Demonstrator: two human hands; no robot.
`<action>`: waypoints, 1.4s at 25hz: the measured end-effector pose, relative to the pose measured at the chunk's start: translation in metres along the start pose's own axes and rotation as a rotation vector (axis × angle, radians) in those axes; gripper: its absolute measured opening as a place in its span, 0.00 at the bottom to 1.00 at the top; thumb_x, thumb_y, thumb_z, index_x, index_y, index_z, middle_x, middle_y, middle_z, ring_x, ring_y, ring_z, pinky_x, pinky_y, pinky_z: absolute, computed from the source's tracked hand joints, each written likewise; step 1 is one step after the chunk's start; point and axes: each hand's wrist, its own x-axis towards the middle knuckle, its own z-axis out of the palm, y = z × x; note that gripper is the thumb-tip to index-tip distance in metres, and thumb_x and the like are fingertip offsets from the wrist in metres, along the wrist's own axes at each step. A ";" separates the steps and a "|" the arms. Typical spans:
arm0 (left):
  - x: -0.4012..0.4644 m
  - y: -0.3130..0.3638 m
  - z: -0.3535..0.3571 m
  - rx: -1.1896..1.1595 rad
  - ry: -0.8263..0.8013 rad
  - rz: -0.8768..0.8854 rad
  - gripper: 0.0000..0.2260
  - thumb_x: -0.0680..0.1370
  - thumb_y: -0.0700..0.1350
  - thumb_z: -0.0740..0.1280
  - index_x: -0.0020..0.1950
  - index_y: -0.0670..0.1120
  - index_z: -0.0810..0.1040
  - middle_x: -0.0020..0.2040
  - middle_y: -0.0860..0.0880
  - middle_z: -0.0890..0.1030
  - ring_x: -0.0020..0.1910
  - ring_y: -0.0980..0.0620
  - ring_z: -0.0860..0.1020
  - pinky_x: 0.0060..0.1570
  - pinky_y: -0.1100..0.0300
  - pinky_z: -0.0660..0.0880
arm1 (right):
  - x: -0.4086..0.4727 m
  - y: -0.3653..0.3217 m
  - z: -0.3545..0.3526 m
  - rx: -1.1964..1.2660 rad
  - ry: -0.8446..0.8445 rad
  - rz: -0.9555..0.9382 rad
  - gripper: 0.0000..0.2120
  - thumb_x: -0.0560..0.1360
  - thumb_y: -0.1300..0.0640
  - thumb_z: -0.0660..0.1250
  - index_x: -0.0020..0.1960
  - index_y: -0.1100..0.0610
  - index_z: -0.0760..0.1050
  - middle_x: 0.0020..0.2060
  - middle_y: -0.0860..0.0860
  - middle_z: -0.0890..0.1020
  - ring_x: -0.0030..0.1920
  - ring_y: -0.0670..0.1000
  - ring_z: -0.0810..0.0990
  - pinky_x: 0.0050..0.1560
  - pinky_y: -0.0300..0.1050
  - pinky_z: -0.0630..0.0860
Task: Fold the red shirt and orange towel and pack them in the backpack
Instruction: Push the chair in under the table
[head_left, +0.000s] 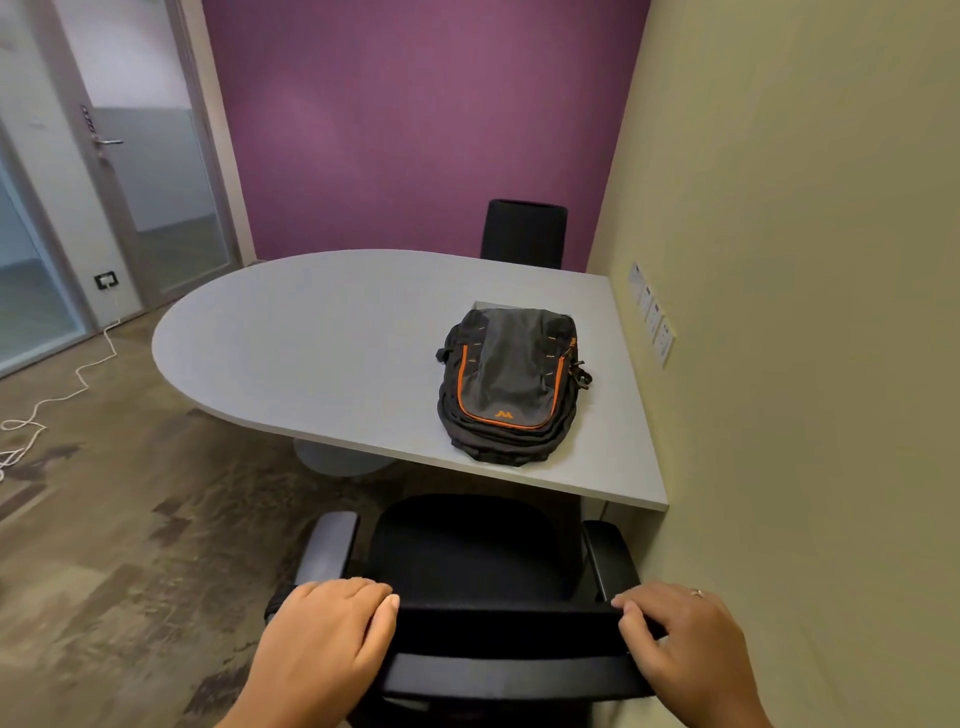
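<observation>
Hands grip the top of the near chair (467, 561): left hand (324, 631) and right hand (680, 636) curl over its backrest, likely to shift it for table (311, 338) access. Backpack (511, 382) lies flat, far right, zipped. Shirt and towel are unseen.

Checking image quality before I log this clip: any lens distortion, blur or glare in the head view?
Head view: wide-angle bending curves the wall and door frame edges; the backpack on the table is sharp; the left hand and right hand on the chair back are slightly soft; lighting even, no glare.
</observation>
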 end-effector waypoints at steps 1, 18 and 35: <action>0.001 -0.003 -0.001 -0.021 0.000 0.004 0.17 0.77 0.57 0.53 0.40 0.59 0.80 0.37 0.66 0.80 0.36 0.68 0.77 0.34 0.73 0.64 | 0.002 -0.001 0.001 -0.001 0.002 -0.006 0.12 0.68 0.47 0.57 0.34 0.43 0.79 0.32 0.32 0.79 0.35 0.37 0.76 0.37 0.42 0.74; 0.062 -0.045 0.000 -0.029 0.156 -0.074 0.27 0.74 0.59 0.45 0.38 0.50 0.81 0.34 0.54 0.81 0.34 0.56 0.77 0.30 0.56 0.73 | 0.055 -0.016 0.037 0.000 -0.013 -0.029 0.18 0.71 0.47 0.54 0.33 0.49 0.80 0.30 0.44 0.81 0.31 0.44 0.77 0.38 0.39 0.72; 0.204 -0.117 0.014 -0.050 0.077 -0.002 0.24 0.73 0.58 0.48 0.33 0.45 0.75 0.29 0.47 0.76 0.28 0.51 0.72 0.27 0.59 0.62 | 0.165 -0.030 0.098 -0.059 -0.016 0.067 0.17 0.70 0.52 0.59 0.24 0.51 0.62 0.20 0.48 0.65 0.23 0.49 0.63 0.29 0.39 0.56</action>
